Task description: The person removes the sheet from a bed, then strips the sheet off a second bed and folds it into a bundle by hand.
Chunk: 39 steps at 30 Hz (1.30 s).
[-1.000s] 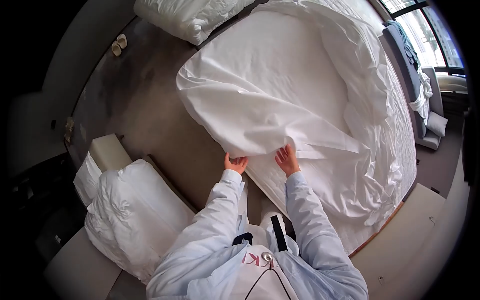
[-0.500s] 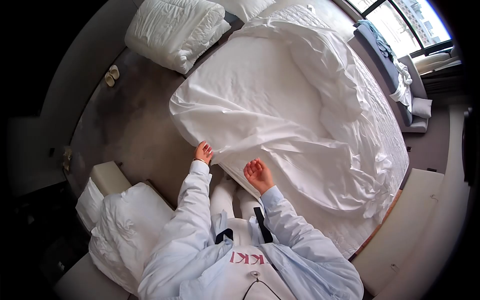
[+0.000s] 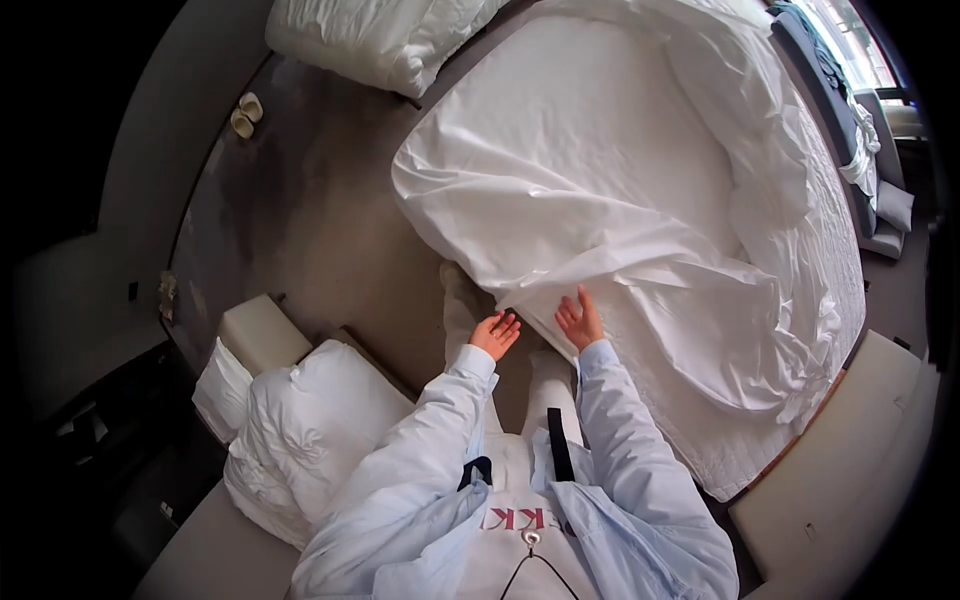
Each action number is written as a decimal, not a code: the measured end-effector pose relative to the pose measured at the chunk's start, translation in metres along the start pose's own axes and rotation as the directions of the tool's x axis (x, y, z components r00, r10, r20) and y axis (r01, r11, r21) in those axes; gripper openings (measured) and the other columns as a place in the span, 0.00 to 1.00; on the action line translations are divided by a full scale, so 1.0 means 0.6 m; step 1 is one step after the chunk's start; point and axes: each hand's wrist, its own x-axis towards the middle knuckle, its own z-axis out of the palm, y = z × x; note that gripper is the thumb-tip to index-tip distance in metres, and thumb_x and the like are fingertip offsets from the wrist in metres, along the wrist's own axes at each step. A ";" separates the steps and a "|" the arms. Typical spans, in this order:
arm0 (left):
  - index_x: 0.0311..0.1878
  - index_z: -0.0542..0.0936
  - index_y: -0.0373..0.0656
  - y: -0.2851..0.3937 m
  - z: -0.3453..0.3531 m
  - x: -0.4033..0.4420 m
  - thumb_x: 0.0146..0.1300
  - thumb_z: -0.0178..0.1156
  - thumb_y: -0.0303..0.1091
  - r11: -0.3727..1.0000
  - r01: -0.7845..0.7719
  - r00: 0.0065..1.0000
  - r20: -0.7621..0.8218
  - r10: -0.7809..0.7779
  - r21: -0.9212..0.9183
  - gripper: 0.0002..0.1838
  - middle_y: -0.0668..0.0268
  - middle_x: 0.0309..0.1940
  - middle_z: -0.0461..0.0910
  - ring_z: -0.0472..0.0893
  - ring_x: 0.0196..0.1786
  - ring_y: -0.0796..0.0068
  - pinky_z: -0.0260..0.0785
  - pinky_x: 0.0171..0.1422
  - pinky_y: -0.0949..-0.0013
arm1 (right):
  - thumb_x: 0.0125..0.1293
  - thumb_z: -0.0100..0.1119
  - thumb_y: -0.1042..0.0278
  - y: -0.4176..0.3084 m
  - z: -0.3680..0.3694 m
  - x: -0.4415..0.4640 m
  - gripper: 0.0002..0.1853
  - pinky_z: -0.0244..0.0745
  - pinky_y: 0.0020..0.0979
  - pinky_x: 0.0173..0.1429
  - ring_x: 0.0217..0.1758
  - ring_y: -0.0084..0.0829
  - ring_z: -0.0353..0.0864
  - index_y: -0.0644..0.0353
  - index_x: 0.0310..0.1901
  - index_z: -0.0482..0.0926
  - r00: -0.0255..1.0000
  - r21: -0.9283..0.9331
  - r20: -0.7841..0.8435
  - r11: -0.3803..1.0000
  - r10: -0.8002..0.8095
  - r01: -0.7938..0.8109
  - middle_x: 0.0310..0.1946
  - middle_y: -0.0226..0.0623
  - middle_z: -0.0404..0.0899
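A loose white sheet (image 3: 570, 150) lies over the bed, smooth in its middle and bunched into folds along the right and near sides. My left hand (image 3: 495, 335) is just off the near bed edge, palm up with fingers apart and nothing in it. Close to the sheet's near folds is my right hand (image 3: 580, 322), its fingers stretched out and holding nothing. Whether its fingertips touch the cloth, I cannot tell. Beneath the sheet, the quilted white mattress (image 3: 690, 440) shows at the near corner and along the right side.
A folded white duvet (image 3: 370, 40) rests beyond the bed's far left. Another heap of white bedding (image 3: 310, 425) sits on a seat to my left. Pale slippers (image 3: 243, 118) lie on the carpet. A cream headboard (image 3: 830, 470) stands right; a grey sofa (image 3: 815, 80) is by the window.
I have stepped forward along the bed's left side, and the view has shifted. My hands have come closer together, and the right hand's curled fingers have straightened towards the sheet.
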 end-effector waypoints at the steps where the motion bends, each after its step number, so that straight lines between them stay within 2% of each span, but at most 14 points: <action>1: 0.44 0.72 0.46 0.018 -0.002 -0.008 0.60 0.51 0.32 0.999 -0.023 1.000 0.020 0.022 0.041 0.09 0.62 0.47 0.74 0.72 0.53 0.61 0.63 0.60 0.58 | 0.47 0.68 0.48 0.004 0.014 0.017 0.36 0.57 0.37 0.63 0.58 0.35 0.62 0.46 0.55 0.62 0.999 0.035 -0.035 0.999 -0.018 0.019 0.50 0.36 0.66; 6: 0.47 0.72 0.47 0.127 -0.013 -0.074 0.60 0.52 0.33 0.989 0.075 0.986 0.139 -0.093 0.126 0.11 0.62 0.47 0.74 0.73 0.53 0.62 0.64 0.59 0.59 | 0.50 0.64 0.44 -0.002 0.073 0.065 0.22 0.63 0.31 0.51 0.46 0.29 0.69 0.46 0.42 0.72 0.957 -0.235 -0.286 0.972 -0.057 -0.012 0.36 0.25 0.71; 7: 0.47 0.72 0.47 0.155 -0.015 -0.087 0.61 0.52 0.34 0.989 0.077 0.987 0.133 -0.095 0.130 0.11 0.62 0.47 0.74 0.73 0.53 0.62 0.64 0.59 0.58 | 0.55 0.58 0.45 -0.011 0.103 0.053 0.24 0.63 0.35 0.51 0.46 0.29 0.72 0.50 0.48 0.70 0.974 -0.336 -0.176 0.939 -0.140 0.075 0.41 0.28 0.74; 12: 0.50 0.71 0.46 0.221 -0.018 -0.118 0.63 0.49 0.44 0.995 0.099 0.977 0.188 -0.101 0.019 0.17 0.59 0.54 0.71 0.69 0.58 0.57 0.61 0.61 0.53 | 0.64 0.50 0.56 -0.073 0.359 -0.152 0.18 0.69 0.34 0.55 0.50 0.31 0.74 0.60 0.49 0.71 0.878 -0.007 0.245 0.904 -0.413 0.427 0.45 0.35 0.76; 14: 0.55 0.69 0.45 0.211 0.015 -0.145 0.63 0.47 0.52 0.951 0.278 0.846 0.435 -0.309 0.135 0.24 0.57 0.59 0.66 0.66 0.61 0.55 0.58 0.62 0.50 | 0.66 0.47 0.59 -0.050 0.418 -0.257 0.18 0.67 0.35 0.57 0.53 0.33 0.73 0.62 0.52 0.70 0.817 -0.072 0.348 0.856 -0.460 0.512 0.48 0.36 0.74; 16: 0.57 0.68 0.46 0.196 0.064 -0.166 0.60 0.43 0.62 0.858 0.479 0.587 0.659 -0.471 0.186 0.32 0.58 0.62 0.63 0.63 0.63 0.54 0.56 0.63 0.50 | 0.61 0.53 0.66 -0.005 0.400 -0.293 0.20 0.65 0.35 0.59 0.55 0.31 0.71 0.62 0.54 0.68 0.788 -0.212 0.387 0.786 -0.478 0.581 0.51 0.35 0.72; 18: 0.57 0.68 0.48 0.200 0.143 -0.199 0.57 0.39 0.68 0.821 0.477 0.548 0.624 -0.557 0.314 0.36 0.61 0.61 0.64 0.62 0.64 0.54 0.57 0.62 0.49 | 0.58 0.56 0.67 0.038 0.404 -0.337 0.24 0.63 0.35 0.61 0.56 0.31 0.69 0.63 0.56 0.66 0.768 -0.289 0.439 0.736 -0.467 0.613 0.53 0.34 0.70; 20: 0.61 0.65 0.50 0.198 0.205 -0.206 0.57 0.37 0.70 0.952 0.287 0.900 0.371 -0.231 -0.103 0.39 0.61 0.60 0.66 0.66 0.60 0.53 0.56 0.63 0.49 | 0.60 0.54 0.65 0.047 0.411 -0.365 0.22 0.63 0.35 0.61 0.56 0.32 0.70 0.63 0.55 0.67 0.763 -0.083 0.400 0.809 -0.508 0.581 0.52 0.35 0.72; 23: 0.58 0.67 0.48 0.275 0.186 -0.107 0.58 0.36 0.66 0.890 -0.008 0.946 0.286 0.155 -0.456 0.36 0.61 0.56 0.69 0.69 0.57 0.56 0.61 0.60 0.48 | 0.62 0.51 0.63 -0.003 0.444 -0.416 0.14 0.66 0.35 0.57 0.51 0.32 0.73 0.59 0.47 0.73 0.672 0.134 0.395 0.763 -0.627 0.633 0.44 0.34 0.76; 28: 0.49 0.73 0.39 0.477 0.328 -0.357 0.61 0.43 0.53 0.824 -0.547 0.810 0.152 0.566 -0.151 0.27 0.59 0.52 0.72 0.73 0.53 0.58 0.64 0.59 0.57 | 0.64 0.49 0.58 -0.029 0.475 -0.388 0.15 0.66 0.35 0.57 0.50 0.31 0.73 0.60 0.46 0.73 0.622 0.287 0.365 0.719 -0.693 0.633 0.44 0.33 0.76; 32: 0.53 0.71 0.40 0.419 0.512 -0.604 0.61 0.50 0.47 0.881 -0.472 0.741 0.554 0.378 0.030 0.23 0.62 0.51 0.74 0.72 0.54 0.63 0.62 0.60 0.62 | 0.68 0.42 0.55 -0.111 0.548 -0.370 0.20 0.67 0.30 0.57 0.53 0.32 0.72 0.64 0.50 0.70 0.553 0.467 0.360 0.658 -0.751 0.591 0.46 0.36 0.75; 33: 0.55 0.69 0.41 0.425 0.527 -0.605 0.60 0.56 0.46 0.791 -0.610 0.623 0.645 0.443 0.047 0.24 0.64 0.50 0.73 0.72 0.52 0.69 0.63 0.57 0.65 | 0.68 0.43 0.56 -0.131 0.576 -0.369 0.19 0.68 0.30 0.56 0.52 0.32 0.73 0.64 0.50 0.70 0.550 0.493 0.284 0.612 -0.785 0.618 0.45 0.36 0.75; 34: 0.57 0.67 0.40 0.459 0.541 -0.593 0.60 0.56 0.43 0.673 -0.735 0.531 0.691 0.490 0.087 0.25 0.63 0.50 0.73 0.72 0.52 0.69 0.64 0.56 0.66 | 0.67 0.44 0.57 -0.147 0.593 -0.365 0.18 0.69 0.30 0.54 0.51 0.32 0.73 0.63 0.49 0.70 0.545 0.520 0.207 0.564 -0.812 0.642 0.44 0.36 0.75; 39: 0.55 0.68 0.40 0.584 0.613 -0.541 0.60 0.56 0.40 0.460 -0.830 0.520 0.736 0.434 0.316 0.22 0.64 0.49 0.74 0.75 0.50 0.71 0.68 0.50 0.69 | 0.64 0.52 0.64 -0.208 0.614 -0.341 0.12 0.69 0.34 0.52 0.47 0.27 0.72 0.57 0.46 0.70 0.453 0.593 0.117 0.428 -0.884 0.682 0.41 0.30 0.72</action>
